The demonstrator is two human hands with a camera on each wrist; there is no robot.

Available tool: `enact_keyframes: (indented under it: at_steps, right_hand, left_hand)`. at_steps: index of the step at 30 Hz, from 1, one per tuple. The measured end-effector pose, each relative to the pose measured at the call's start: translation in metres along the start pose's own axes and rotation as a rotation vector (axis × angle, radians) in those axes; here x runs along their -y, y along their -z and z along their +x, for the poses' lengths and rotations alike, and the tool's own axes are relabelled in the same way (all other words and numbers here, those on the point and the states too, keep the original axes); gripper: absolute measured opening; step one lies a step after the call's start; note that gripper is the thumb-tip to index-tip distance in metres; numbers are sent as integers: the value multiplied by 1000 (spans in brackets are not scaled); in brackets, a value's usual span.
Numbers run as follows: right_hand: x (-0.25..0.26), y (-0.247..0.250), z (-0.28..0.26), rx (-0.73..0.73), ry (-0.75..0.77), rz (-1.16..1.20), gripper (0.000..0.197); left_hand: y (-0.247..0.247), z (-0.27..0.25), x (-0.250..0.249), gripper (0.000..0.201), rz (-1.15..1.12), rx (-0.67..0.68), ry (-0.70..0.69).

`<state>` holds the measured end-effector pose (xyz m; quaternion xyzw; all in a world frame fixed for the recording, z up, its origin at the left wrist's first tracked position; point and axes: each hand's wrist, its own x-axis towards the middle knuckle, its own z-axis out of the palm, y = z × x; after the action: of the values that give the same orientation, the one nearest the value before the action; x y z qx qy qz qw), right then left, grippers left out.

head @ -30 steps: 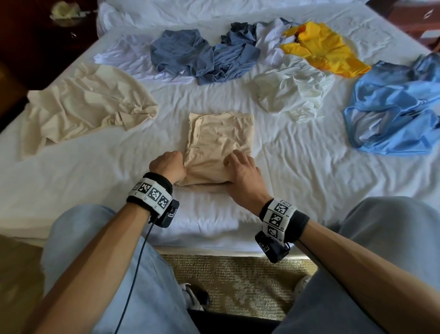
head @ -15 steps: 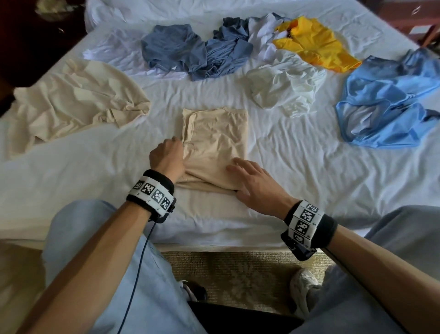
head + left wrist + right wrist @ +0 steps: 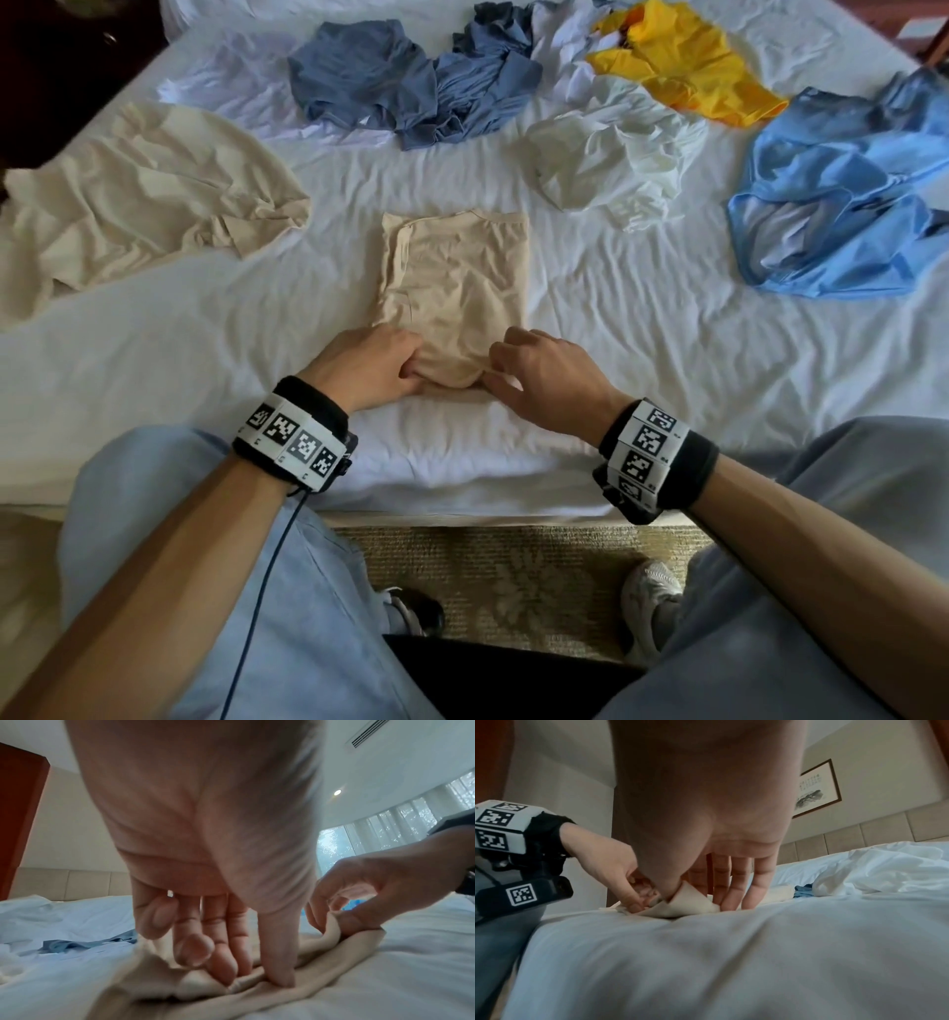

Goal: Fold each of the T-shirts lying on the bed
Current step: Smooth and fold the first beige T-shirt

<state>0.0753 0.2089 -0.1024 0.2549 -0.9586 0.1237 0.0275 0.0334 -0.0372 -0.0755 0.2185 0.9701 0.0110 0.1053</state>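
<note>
At the centre of the head view a beige folded T-shirt [image 3: 454, 288] lies on the white bed [image 3: 642, 329], its near edge bunched up between the two hands. The left hand [image 3: 367, 367] pinches the lower-left corner, thumb and fingers [image 3: 226, 959] closed on the cloth. The right hand [image 3: 544, 380] pinches the lower-right corner, thumb against the raised fold. The rest of the shirt stretches away above both grips.
</note>
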Motion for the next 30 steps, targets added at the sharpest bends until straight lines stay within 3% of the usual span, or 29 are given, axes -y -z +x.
enact_keyframes:
  at_steps: [5, 9, 13, 19, 22, 25, 27, 30]
  right_hand:
    - [-4, 0, 1, 88, 114, -76, 30]
    - [-3, -3, -2, 50, 119, -114, 29]
    - [-1, -21, -12, 82, 148, -283, 53]
    - [-6, -25, -14, 285, 184, -79, 75]
    - [-5, -32, -14, 287, 157, -112, 76]
    - [-4, -37, -12, 284, 147, -126, 79]
    - [-5, -37, -12, 282, 151, -124, 80]
    - [-5, -38, -12, 277, 151, -112, 80]
  left_hand:
    - [-4, -9, 7, 21, 73, -55, -21]
    - [2, -22, 8, 19, 136, -64, -48]
    - [1, -29, 10, 26, 102, 2, -34]
    - [-1, -29, 12, 20, 18, 45, -36]
    - [-7, -24, 15, 19, -10, -84, -151]
    - [-16, -16, 14, 51, 96, -205, -293]
    - [-21, -13, 13, 75, 91, -136, -210]
    - [-30, -10, 21, 74, 83, 30, -28]
